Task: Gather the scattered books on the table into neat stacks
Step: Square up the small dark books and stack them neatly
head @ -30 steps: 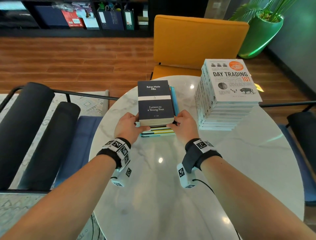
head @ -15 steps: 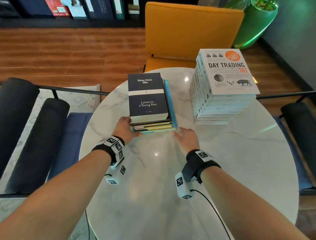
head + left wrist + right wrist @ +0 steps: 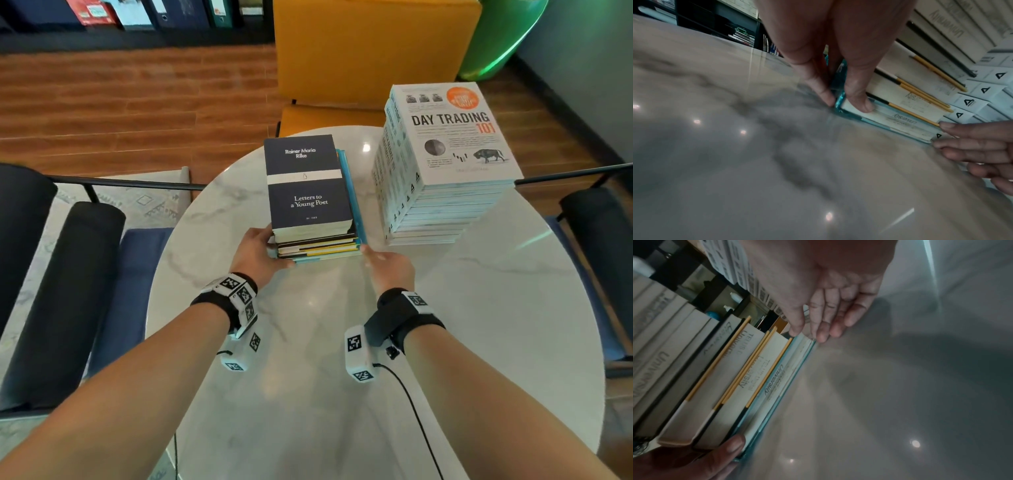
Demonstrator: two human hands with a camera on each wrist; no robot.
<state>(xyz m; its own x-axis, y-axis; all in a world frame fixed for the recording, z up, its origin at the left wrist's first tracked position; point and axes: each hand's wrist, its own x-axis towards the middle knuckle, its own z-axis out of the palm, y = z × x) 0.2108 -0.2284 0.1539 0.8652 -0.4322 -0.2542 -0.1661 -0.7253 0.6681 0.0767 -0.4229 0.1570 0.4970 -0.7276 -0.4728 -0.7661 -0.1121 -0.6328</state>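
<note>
Books already sit in two piles on the table; left hand pinches the nearer pile's bottom corner, right hand flat beside it, seemingly straightening edges.

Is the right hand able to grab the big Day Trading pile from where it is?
Probably yes. The right hand lies open by the smaller stack, and only bare table separates it from the Day Trading pile.
</note>
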